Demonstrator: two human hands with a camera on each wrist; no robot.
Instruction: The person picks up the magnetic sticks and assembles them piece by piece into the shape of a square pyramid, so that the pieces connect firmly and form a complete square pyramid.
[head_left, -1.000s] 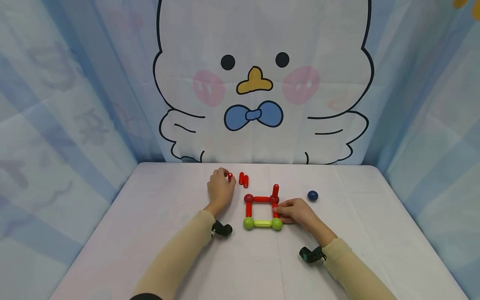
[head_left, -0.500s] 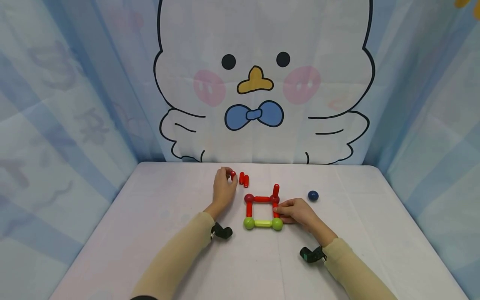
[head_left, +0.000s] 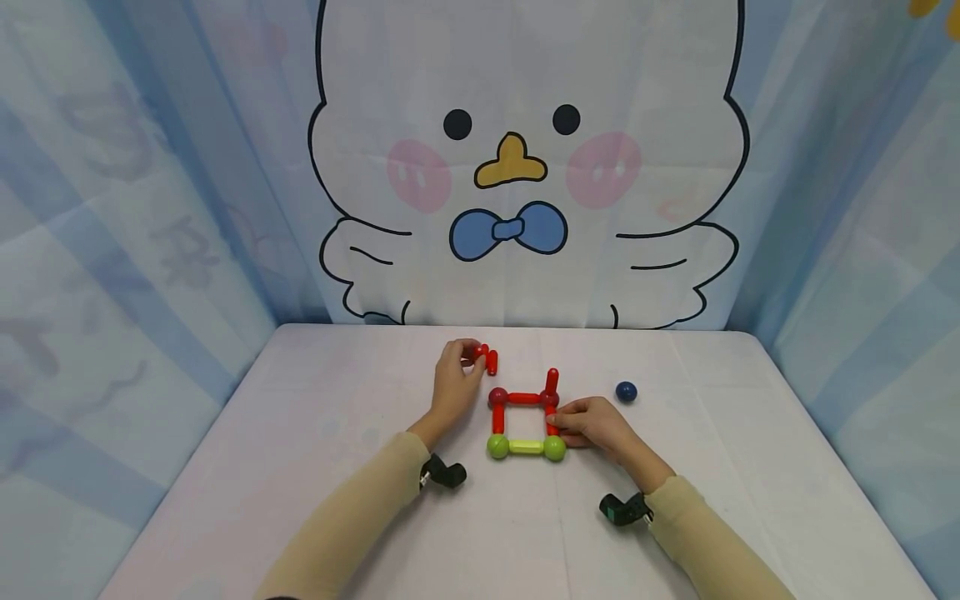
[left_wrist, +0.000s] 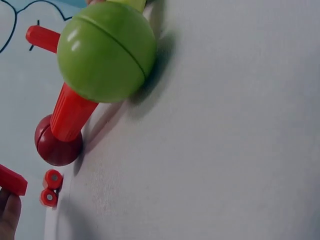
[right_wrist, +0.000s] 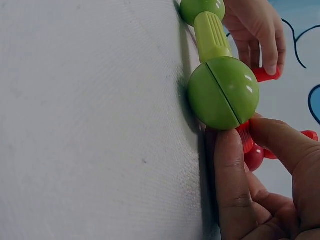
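Note:
My left hand (head_left: 453, 385) pinches a red magnetic rod (left_wrist: 12, 181) between thumb and fingers, lifted off the table. Two more red rods (head_left: 492, 362) lie side by side right by its fingertips. A square of magnetic rods and balls lies on the table, with two dark red balls (head_left: 498, 397) at the back and two green balls (head_left: 498, 447) in front. A light green rod (head_left: 527, 447) joins the front pair. From the back right ball a red rod (head_left: 552, 381) sticks up. My right hand (head_left: 596, 422) pinches the square's right-side red rod (right_wrist: 245, 137).
A dark blue ball (head_left: 626, 392) sits alone to the right of the square. The white table (head_left: 360, 517) ends at a curtain (head_left: 517, 287) with a cartoon print. Dark wrist cameras (head_left: 447, 473) hang from both wrists.
My left hand has moved right with its red rod, from left of the loose rods to right beside them. My right hand has stayed on the square.

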